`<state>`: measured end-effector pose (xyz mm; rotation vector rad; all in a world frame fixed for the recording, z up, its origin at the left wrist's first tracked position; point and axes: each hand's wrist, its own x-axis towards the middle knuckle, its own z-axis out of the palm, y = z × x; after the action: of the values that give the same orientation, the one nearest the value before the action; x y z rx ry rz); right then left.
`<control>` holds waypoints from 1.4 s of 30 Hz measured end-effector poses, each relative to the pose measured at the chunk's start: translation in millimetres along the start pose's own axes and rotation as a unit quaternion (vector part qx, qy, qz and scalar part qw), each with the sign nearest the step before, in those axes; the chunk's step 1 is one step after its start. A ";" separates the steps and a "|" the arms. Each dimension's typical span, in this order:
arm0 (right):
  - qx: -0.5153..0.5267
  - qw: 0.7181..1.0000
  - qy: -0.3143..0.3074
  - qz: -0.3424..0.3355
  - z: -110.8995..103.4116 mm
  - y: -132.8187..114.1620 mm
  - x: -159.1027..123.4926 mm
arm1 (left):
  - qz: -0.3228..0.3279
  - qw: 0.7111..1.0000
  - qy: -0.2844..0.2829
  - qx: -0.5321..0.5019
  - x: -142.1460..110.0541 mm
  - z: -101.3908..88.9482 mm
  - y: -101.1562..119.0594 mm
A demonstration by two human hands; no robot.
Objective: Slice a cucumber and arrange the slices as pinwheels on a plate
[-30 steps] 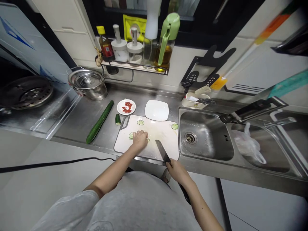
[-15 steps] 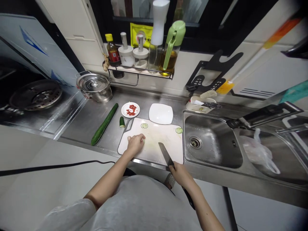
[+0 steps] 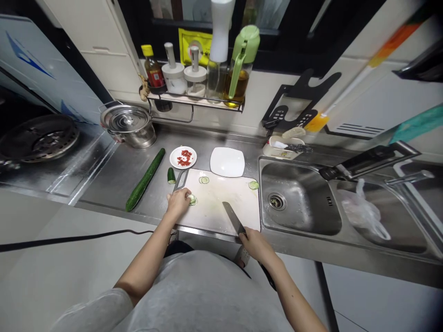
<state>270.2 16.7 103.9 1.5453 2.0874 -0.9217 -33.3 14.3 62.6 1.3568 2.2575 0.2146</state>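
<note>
My right hand (image 3: 255, 243) grips a kitchen knife (image 3: 232, 217) by its dark handle, the blade pointing forward and left over the white cutting board (image 3: 221, 216). At the board's left side, my left hand (image 3: 178, 203) is closed, its fingertips pinching cucumber slices (image 3: 193, 200); how many they hold is hidden. Two thin, overlapping slices (image 3: 204, 180) lie near the board's back edge. A small pile of slices (image 3: 254, 185) sits at its back right corner. Left of the board are a short cucumber piece (image 3: 170, 175) and a long whole cucumber (image 3: 145, 180).
Behind the board stand a white plate (image 3: 227, 162) and a small plate (image 3: 175, 162) with chopped red bits. A steel pot (image 3: 140, 136) is at the back left. The sink (image 3: 304, 226) adjoins on the right. A condiment rack (image 3: 194, 100) overhangs the counter's back.
My left hand has moved left across the board, and cucumber slices now show at its fingertips. The knife stays in my right hand over the board. The view has shifted slightly.
</note>
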 end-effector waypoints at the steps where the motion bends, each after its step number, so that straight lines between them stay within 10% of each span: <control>1: 0.001 1.000 -0.001 -0.001 -0.4 -0.3 0.0 | 0.002 1.000 -0.001 0.003 0.0 0.7 -0.1; 14: 0.008 1.000 0.007 -0.002 -5.7 -1.5 -1.3 | -0.102 0.977 0.185 0.034 40.4 -37.2 -30.2; 21: 0.016 1.000 0.009 -0.004 -7.7 -3.5 0.9 | -0.014 0.988 0.086 0.129 67.3 -50.9 -57.1; 42: 0.005 1.000 0.020 -0.014 -8.1 -2.4 13.9 | -0.158 0.942 0.243 0.167 76.3 -41.7 -60.0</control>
<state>264.1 31.6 101.3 1.5567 2.1408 -0.9193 -130.0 55.4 50.9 1.1619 3.0031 0.0590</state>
